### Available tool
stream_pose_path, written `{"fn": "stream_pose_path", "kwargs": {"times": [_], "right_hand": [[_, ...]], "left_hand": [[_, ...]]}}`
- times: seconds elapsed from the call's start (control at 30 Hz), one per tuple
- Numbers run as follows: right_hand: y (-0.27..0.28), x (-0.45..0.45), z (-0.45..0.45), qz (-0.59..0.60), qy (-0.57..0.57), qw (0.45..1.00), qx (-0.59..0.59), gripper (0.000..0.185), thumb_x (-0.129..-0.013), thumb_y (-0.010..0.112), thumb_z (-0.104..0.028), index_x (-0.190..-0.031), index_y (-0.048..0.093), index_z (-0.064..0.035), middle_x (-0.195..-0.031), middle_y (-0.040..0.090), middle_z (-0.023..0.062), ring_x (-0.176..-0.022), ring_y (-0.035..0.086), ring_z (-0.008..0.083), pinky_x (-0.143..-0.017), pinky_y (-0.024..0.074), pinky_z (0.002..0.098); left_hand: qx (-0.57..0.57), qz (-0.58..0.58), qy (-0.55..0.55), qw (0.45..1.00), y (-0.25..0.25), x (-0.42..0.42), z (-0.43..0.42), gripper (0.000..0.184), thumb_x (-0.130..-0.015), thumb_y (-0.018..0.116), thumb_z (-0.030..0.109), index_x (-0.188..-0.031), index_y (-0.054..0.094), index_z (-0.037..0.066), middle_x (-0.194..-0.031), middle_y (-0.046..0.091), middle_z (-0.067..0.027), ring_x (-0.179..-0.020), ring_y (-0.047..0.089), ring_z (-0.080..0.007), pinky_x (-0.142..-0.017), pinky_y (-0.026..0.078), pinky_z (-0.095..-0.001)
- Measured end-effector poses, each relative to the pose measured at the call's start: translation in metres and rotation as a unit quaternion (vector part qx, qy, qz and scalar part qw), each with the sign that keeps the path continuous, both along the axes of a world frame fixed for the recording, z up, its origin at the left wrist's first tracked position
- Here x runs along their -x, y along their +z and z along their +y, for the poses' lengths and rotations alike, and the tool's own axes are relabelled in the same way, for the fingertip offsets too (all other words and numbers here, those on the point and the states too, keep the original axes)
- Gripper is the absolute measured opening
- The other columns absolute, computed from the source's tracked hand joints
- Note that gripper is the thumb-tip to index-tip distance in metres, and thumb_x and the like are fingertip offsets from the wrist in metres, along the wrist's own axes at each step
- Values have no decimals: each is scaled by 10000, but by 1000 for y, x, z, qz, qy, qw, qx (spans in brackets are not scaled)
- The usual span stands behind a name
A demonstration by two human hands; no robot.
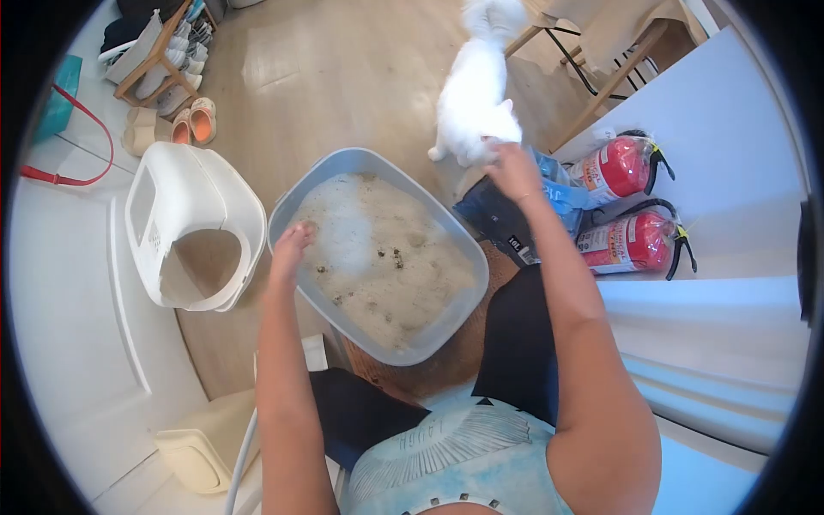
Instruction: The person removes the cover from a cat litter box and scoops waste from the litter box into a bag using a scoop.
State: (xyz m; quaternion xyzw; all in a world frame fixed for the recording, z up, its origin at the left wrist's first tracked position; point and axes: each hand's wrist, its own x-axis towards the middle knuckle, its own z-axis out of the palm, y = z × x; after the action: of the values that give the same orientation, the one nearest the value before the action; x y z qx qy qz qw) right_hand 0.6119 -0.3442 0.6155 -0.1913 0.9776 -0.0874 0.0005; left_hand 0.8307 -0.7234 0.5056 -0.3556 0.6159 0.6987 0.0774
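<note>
A grey litter box (468, 249) filled with sandy litter (378, 292) is on the floor in front of me, with several dark clumps on the surface. My left hand (293, 245) is over the box's left rim, its fingers loosely curled and nothing visible in them. My right hand (515, 174) reaches past the far right side, fingers stretched toward the head of a white cat (474, 103); whether they touch is unclear. Just below that hand lies a dark bag (498, 219) marked 10L, against a blue package (562, 193).
A white litter box hood (206, 197) rests on the floor at left. Two red fire extinguishers (622, 167) lie at right by a white panel. Farther back are orange-lined clogs (202, 122), a shoe rack (163, 60) and a wooden chair (627, 60). A cream bin (202, 438) lies near lower left.
</note>
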Motion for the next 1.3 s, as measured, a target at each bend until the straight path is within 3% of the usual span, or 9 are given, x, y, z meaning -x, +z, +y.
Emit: {"fn": "stream_pose_path", "kwargs": {"times": [0.07, 0.27, 0.5, 0.67, 0.87, 1.0, 1.07, 1.17, 1.3], "right_hand": [[9, 11, 51, 3, -111, 977, -182, 403, -767, 697, -338, -1105, 616, -133, -1104, 620, 139, -1069, 580, 310, -903, 463, 428], [3, 3, 98, -147, -76, 963, -212, 332, -786, 668, -318, -1018, 613, -87, -1033, 654, 155, -1024, 621, 309, -850, 490, 458], [93, -56, 28, 69, 61, 974, -205, 122, -844, 508, -135, -925, 590, -94, -918, 655, 120, -734, 680, 301, -607, 547, 396], [139, -103, -40, 145, 119, 978, -92, 134, -854, 501, -138, -950, 572, -76, -829, 625, 93, -627, 669, 283, -568, 543, 380], [97, -112, -123, 57, 187, 976, 96, 231, -853, 549, -194, -986, 579, -7, -887, 633, 158, -734, 651, 326, -620, 530, 433], [64, -96, -142, -52, 312, 910, 267, 229, -851, 572, -221, -1000, 631, -58, -894, 634, 150, -861, 636, 322, -751, 517, 451], [64, -79, -145, -39, 303, 924, 231, 174, -819, 621, -197, -976, 652, -128, -1124, 590, 142, -930, 617, 349, -834, 496, 444], [58, -63, -153, 278, 191, 931, 138, 230, -775, 658, -132, -1004, 643, -153, -1347, 418, 153, -975, 602, 379, -858, 495, 427], [8, -46, -172, -53, 159, 958, 232, 391, -714, 633, 8, -1061, 629, -173, -1393, 311, 174, -1032, 575, 402, -888, 485, 421]], "left_hand": [[8, 25, -62, 998, 13, 22, 26, 460, -960, 455, 354, -1336, 482, 91, -1233, 578, -28, -1119, 525, -183, -1002, 344, -359], [67, 65, -205, 974, 100, 78, 114, 436, -947, 489, 330, -1304, 523, 83, -1173, 615, -70, -1100, 536, -184, -975, 381, -341], [160, 104, -292, 937, 177, 113, 166, 401, -926, 527, 320, -1208, 548, 35, -1153, 603, -119, -1090, 540, -225, -925, 413, -347], [258, 248, -152, 921, 234, 111, 200, 420, -881, 608, 339, -1103, 446, 21, -1116, 509, -145, -986, 533, -243, -888, 422, -350], [509, 223, 27, 831, 219, 112, 142, 435, -777, 644, 120, -1108, 369, 56, -1101, 436, -216, -907, 568, -418, -788, 487, -466], [565, 115, -21, 817, 201, 96, 98, 383, -753, 564, -10, -1076, 374, 67, -1095, 438, -218, -858, 572, -450, -764, 490, -501], [581, 84, -32, 809, 190, 85, 85, 345, -779, 463, -57, -1086, 410, 90, -1172, 444, -212, -863, 563, -480, -752, 478, -516], [605, 137, -56, 782, 183, 73, 70, 317, -786, 475, -44, -1064, 464, 106, -1299, 420, -177, -930, 575, -465, -775, 492, -484], [621, 136, -118, 763, 170, 67, 45, 234, -782, 497, -31, -963, 550, 109, -1421, 351, -141, -1026, 574, -429, -828, 497, -443]]}}
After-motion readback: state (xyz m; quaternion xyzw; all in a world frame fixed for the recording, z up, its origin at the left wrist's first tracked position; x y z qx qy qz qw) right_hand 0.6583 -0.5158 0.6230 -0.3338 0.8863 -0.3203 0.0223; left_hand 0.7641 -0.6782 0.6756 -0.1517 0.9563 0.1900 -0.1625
